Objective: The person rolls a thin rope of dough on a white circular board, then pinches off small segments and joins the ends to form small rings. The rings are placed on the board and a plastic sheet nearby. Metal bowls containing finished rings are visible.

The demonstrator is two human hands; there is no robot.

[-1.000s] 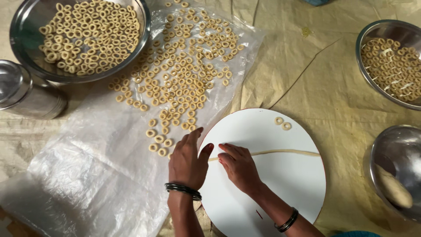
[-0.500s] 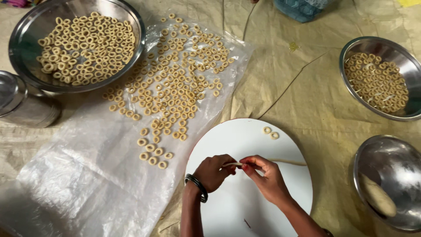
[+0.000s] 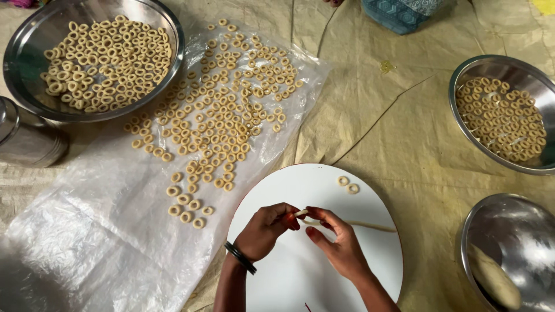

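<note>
Dough rope (image 3: 370,225) runs 3 o'clock from its end, pinched by left hand (image 3: 267,231) and right hand (image 3: 338,245) fingertips; both hands equally near.

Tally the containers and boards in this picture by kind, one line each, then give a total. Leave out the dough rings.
Steel bowls: 3 (rings, rings, dough lump)
Steel canister: 1
White round board: 1
Clear plastic sheet: 1
Total: 6
</note>
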